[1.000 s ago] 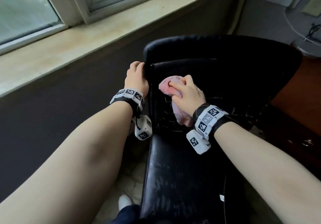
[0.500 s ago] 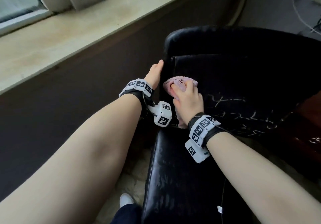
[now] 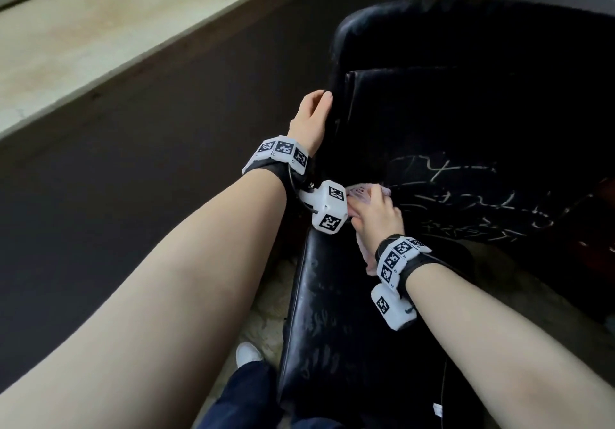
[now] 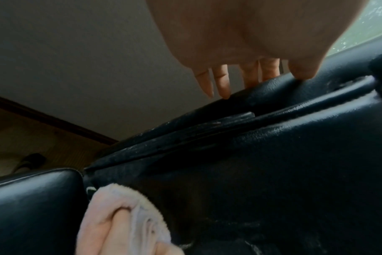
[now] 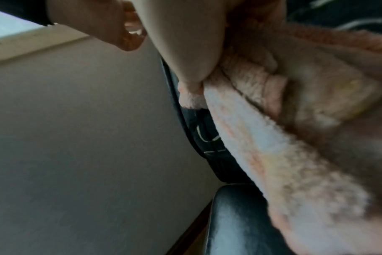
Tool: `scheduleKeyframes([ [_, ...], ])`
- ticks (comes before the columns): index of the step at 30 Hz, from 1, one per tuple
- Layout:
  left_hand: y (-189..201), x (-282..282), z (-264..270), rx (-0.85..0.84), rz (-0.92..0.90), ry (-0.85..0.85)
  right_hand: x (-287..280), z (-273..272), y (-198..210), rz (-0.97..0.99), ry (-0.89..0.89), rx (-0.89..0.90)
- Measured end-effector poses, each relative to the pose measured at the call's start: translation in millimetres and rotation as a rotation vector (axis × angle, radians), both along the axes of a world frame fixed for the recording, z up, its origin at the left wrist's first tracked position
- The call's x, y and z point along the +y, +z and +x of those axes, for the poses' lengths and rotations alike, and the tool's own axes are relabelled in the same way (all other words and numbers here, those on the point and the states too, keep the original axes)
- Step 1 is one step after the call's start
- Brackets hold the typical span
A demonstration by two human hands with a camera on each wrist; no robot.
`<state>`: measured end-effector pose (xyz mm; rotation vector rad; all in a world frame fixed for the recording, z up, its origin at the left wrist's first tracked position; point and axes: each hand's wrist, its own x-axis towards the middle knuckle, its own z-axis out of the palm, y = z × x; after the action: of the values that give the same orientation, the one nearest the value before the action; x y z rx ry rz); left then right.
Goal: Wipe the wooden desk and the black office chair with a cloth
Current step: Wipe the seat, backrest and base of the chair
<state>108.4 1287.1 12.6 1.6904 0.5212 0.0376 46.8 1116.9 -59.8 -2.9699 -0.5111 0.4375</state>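
Observation:
The black office chair (image 3: pixel 466 112) fills the right half of the head view, with its seat (image 3: pixel 332 328) below and cracked white lines low on the backrest. My right hand (image 3: pixel 376 215) grips a bunched pink cloth (image 3: pixel 362 192) and presses it on the lower left of the backrest, just above the seat. The wrist views show the cloth (image 4: pixel 124 220) (image 5: pixel 273 155) wrapped in those fingers. My left hand (image 3: pixel 311 119) holds the backrest's left edge higher up, with its thumb (image 4: pixel 301 70) on the front and its fingers (image 4: pixel 220 82) behind.
A pale window sill (image 3: pixel 116 29) runs along the upper left over a dark wall close beside the chair. Pale floor and a white shoe (image 3: pixel 248 352) show below left of the seat. A thin cable (image 3: pixel 444 392) hangs by the seat's right side.
My right hand has carried the cloth down the backrest's left side to just above the seat. My left hand has stayed on the backrest's edge. The head view has tipped downward.

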Motion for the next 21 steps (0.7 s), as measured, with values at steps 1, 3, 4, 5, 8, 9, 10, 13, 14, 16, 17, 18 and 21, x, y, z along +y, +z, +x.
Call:
scheduleKeyframes([
  [1, -0.4, -1.3, -1.8, -0.008, -0.004, 0.008, -3.6, -3.3, -2.7, 0.003, -0.026, 0.04],
  [3, -0.8, -3.0, -7.2, -0.004, -0.035, 0.014, -9.2, -8.1, -2.8, 0.04, -0.044, 0.096],
  [4, -2.1, -4.0, -10.2, 0.001, -0.052, 0.019, -11.6, -9.7, 0.3, 0.071, -0.035, 0.102],
  [5, -2.9, -5.1, -13.7, -0.006, -0.059, 0.02, -13.5, -11.2, 5.3, 0.116, -0.023, 0.097],
  [8, -6.8, -7.0, -22.9, -0.039, 0.039, 0.017, -15.4, -13.5, 26.9, 0.264, -0.006, 0.019],
  [9, -7.9, -6.6, -25.0, -0.052, 0.097, 0.029, -15.0, -13.2, 35.2, 0.314, -0.013, -0.038],
  [10, -9.4, -5.6, -26.5, -0.072, 0.141, 0.047, -14.1, -12.4, 42.7, 0.368, -0.028, -0.098],
  [13, -11.6, -2.9, -31.7, -0.114, 0.211, 0.086, -12.3, -4.6, 61.5, 0.526, -0.075, -0.303],
  [14, -13.0, -1.9, -33.5, -0.113, 0.225, 0.096, -11.4, -0.1, 65.5, 0.585, -0.094, -0.375],
  [16, -14.6, -0.9, -38.3, -0.096, 0.231, 0.117, -9.5, 9.9, 70.3, 0.673, -0.134, -0.478],
  [17, -15.6, -0.4, -40.3, -0.086, 0.231, 0.131, -8.3, 14.7, 71.2, 0.691, -0.144, -0.512],
  [18, -16.8, 0.2, -42.3, -0.081, 0.231, 0.145, -7.0, 18.0, 70.6, 0.694, -0.148, -0.533],
  [21, -17.4, 2.3, -47.0, -0.078, 0.246, 0.18, -2.7, 20.7, 59.4, 0.677, -0.127, -0.513],
])
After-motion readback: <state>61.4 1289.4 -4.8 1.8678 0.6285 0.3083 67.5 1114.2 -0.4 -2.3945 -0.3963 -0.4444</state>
